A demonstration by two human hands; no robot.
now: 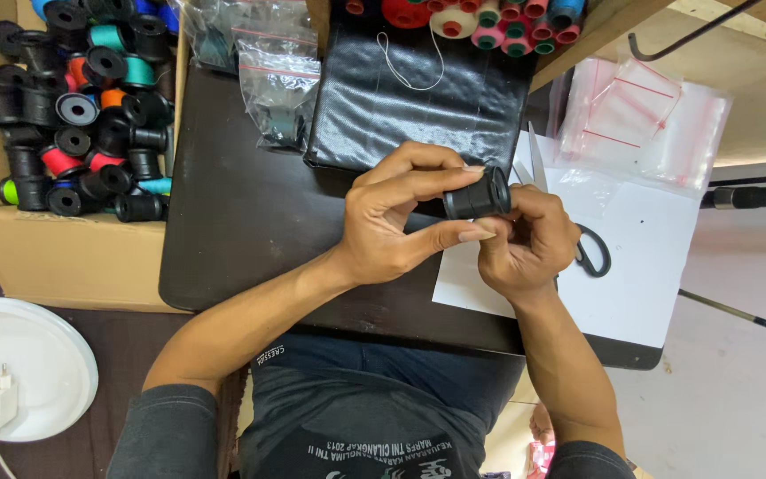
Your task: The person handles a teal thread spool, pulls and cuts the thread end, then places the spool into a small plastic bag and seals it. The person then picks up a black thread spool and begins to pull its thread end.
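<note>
While both hands meet over the middle of the dark table (223, 222), the head view shows a small black thread spool (478, 197) held between them, above the near left edge of a white sheet of paper (631, 266). The left hand (396, 217) is closed around the spool, its fingers arching over the top and its thumb pressing from below; the right hand (529, 239) is bunched against the spool's near side, its fingertips pinched together as if on a fine thread end, though no thread is clear enough to see. To do this handling well, I judge that the left hand should keep the spool steady by its flanges and not by the wound part, so the thread can run free, and the right hand should work with small pinches close to the spool. A pair of scissors (578, 239) lies on the paper just to the right, partly hidden by the right hand, with its blades pointing far; I would keep the wrist clear of them. Far from the hands lies a black pouch (418, 98) with a white loop of thread on it, small clear zip bags (277, 71) to its left and more clear bags (640, 115) at far right. A cardboard box of spools (82, 106) stands at the far left.
</note>
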